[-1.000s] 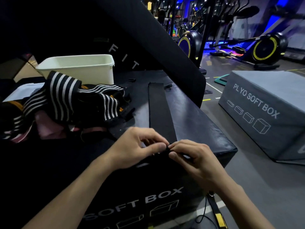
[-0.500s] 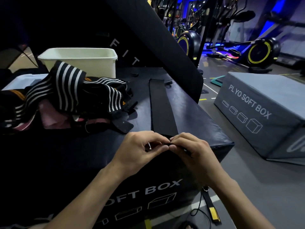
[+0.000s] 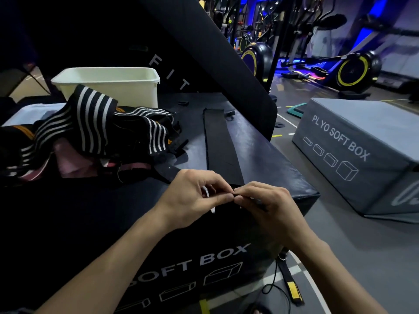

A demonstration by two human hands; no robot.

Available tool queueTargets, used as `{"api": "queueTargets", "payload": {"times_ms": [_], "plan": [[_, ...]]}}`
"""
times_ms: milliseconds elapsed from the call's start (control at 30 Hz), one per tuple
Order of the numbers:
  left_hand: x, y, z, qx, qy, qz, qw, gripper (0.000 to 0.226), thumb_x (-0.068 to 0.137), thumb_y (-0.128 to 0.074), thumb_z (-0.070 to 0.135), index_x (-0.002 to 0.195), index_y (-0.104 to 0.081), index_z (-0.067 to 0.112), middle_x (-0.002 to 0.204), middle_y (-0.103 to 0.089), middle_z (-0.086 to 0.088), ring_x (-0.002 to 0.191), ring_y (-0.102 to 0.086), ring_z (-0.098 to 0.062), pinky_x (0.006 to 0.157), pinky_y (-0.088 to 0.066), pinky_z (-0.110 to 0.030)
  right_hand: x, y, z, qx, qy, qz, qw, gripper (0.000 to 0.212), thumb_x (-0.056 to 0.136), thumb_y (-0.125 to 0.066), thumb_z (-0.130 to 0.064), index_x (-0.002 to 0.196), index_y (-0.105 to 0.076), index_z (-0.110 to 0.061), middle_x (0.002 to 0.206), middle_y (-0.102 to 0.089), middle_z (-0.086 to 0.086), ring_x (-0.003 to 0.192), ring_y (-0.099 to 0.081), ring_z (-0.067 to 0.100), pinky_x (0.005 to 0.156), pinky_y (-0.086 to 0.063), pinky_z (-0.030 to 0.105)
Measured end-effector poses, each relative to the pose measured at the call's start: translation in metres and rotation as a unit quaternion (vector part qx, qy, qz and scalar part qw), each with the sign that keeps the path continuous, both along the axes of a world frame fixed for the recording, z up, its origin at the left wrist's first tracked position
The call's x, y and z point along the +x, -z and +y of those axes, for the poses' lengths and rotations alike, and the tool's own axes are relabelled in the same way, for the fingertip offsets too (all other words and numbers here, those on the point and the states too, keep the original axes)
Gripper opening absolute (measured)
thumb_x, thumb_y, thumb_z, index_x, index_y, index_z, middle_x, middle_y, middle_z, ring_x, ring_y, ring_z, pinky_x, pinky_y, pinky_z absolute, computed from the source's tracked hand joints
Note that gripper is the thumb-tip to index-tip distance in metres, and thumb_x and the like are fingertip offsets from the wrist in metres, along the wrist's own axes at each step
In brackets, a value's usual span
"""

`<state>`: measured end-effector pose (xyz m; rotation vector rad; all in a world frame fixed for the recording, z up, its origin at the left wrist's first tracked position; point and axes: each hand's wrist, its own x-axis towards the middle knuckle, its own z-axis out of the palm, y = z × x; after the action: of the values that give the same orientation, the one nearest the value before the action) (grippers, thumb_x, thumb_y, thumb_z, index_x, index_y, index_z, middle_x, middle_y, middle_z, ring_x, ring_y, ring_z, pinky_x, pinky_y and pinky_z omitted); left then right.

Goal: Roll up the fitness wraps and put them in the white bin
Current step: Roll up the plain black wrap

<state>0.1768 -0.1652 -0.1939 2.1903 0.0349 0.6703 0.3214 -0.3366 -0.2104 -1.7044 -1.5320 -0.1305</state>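
Observation:
A long black fitness wrap (image 3: 221, 143) lies flat along the top of the black soft box (image 3: 267, 155), running away from me. My left hand (image 3: 195, 196) and my right hand (image 3: 267, 205) pinch its near end together at the box's front edge, fingertips touching; the small roll between them is mostly hidden. A pile of black wraps with white stripes (image 3: 90, 123) lies to the left. The white bin (image 3: 113, 85) stands behind that pile at the far left.
A tall black pad (image 3: 204, 53) leans behind the box. A grey soft box (image 3: 362, 155) sits on the floor to the right, with exercise bikes (image 3: 353, 69) beyond. A black strap with a yellow tag (image 3: 292, 288) hangs near the floor.
Both hands have stayed at the near end of the wrap, fingers shifting slightly as they work it. The camera has tilted a little; the wrap's length looks about the same.

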Motion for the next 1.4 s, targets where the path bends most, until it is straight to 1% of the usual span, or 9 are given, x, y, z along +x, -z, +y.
{"api": "queueTargets", "payload": {"times_ms": [167,400,600,733,833,967,1133,1267,1400], "plan": [[-0.001,0.003,-0.003,-0.051,-0.013,0.04,0.998,0.003,0.086,-0.083,0.022,0.089,-0.082,0.021,0.08,-0.077,0.007,0.073,-0.074,-0.012,0.071,-0.06,-0.039,-0.006,0.003,-0.004,0.018,0.028,0.01,0.999,0.013,0.094,-0.074,-0.026,0.105,-0.08,-0.022,0.094,-0.07,-0.014,0.086,-0.069,0.009,0.072,-0.053,0.025],[-0.01,0.009,-0.013,-0.091,-0.06,0.087,0.99,0.003,0.088,-0.08,0.025,0.088,-0.082,0.028,0.081,-0.077,0.014,0.079,-0.073,-0.003,0.076,-0.059,-0.027,-0.016,0.001,-0.004,-0.041,0.055,0.191,0.979,0.008,0.088,-0.08,-0.023,0.082,-0.076,-0.025,0.075,-0.074,-0.008,0.069,-0.069,0.011,0.065,-0.056,0.035],[-0.014,0.008,-0.025,-0.042,-0.118,0.095,0.988,0.007,0.089,-0.078,0.025,0.088,-0.082,0.03,0.078,-0.066,0.036,0.081,-0.065,0.002,0.073,-0.051,-0.016,-0.016,-0.006,-0.001,-0.111,0.066,0.217,0.968,0.013,0.089,-0.078,-0.032,0.08,-0.073,-0.024,0.071,-0.069,-0.004,0.062,-0.057,0.006,0.06,-0.046,0.032],[-0.016,0.006,-0.027,-0.055,-0.117,0.094,0.987,0.009,0.087,-0.079,0.02,0.085,-0.081,0.028,0.072,-0.072,0.022,0.08,-0.064,0.006,0.07,-0.046,-0.009,-0.022,-0.005,0.003,-0.152,0.134,0.199,0.959,0.013,0.087,-0.075,-0.036,0.077,-0.071,-0.028,0.088,-0.06,-0.007,0.087,-0.057,0.006,0.07,-0.039,0.017],[-0.016,0.008,-0.029,-0.046,-0.122,0.088,0.988,0.008,0.087,-0.08,0.02,0.084,-0.081,0.028,0.071,-0.071,0.022,0.074,-0.065,0.007,0.067,-0.045,-0.008,-0.023,-0.009,0.005,-0.196,0.156,0.2,0.947,0.017,0.086,-0.074,-0.038,0.072,-0.069,-0.032,0.097,-0.054,-0.004,0.105,-0.053,0.019,0.075,-0.035,0.022],[-0.019,0.017,-0.032,0.041,-0.139,0.046,0.988,0.005,0.087,-0.08,0.031,0.09,-0.079,0.035,0.08,-0.067,0.035,0.086,-0.062,-0.001,0.072,-0.046,-0.013,-0.024,-0.014,0.006,-0.217,0.16,0.216,0.939,0.021,0.087,-0.075,-0.035,0.067,-0.07,-0.03,0.092,-0.054,-0.004,0.109,-0.052,0.021,0.076,-0.037,0.025],[-0.026,0.035,-0.031,0.174,-0.116,-0.02,0.978,0.018,0.089,-0.072,0.038,0.102,-0.078,0.028,0.095,-0.07,0.016,0.088,-0.06,-0.014,0.077,-0.054,-0.039,-0.025,-0.016,0.007,-0.229,0.165,0.209,0.936,0.02,0.084,-0.077,-0.033,0.066,-0.074,-0.024,0.082,-0.056,-0.002,0.107,-0.053,0.024,0.072,-0.038,0.026],[-0.026,0.043,-0.026,0.246,-0.13,-0.058,0.959,0.019,0.09,-0.07,0.035,0.094,-0.078,0.018,0.102,-0.066,0.005,0.085,-0.061,-0.019,0.072,-0.055,-0.041,-0.028,-0.015,0.009,-0.228,0.18,0.188,0.938,0.024,0.083,-0.078,-0.038,0.066,-0.074,-0.023,0.086,-0.055,-0.006,0.107,-0.052,0.024,0.086,-0.048,0.036],[-0.026,0.047,-0.028,0.331,-0.142,-0.077,0.93,0.016,0.095,-0.07,0.03,0.093,-0.075,0.015,0.097,-0.067,0.003,0.083,-0.06,-0.022,0.067,-0.053,-0.042,-0.029,-0.01,0.008,-0.209,0.184,0.177,0.944,0.024,0.082,-0.078,-0.04,0.065,-0.07,-0.024,0.09,-0.055,-0.005,0.105,-0.051,0.021,0.081,-0.042,0.031]]}}
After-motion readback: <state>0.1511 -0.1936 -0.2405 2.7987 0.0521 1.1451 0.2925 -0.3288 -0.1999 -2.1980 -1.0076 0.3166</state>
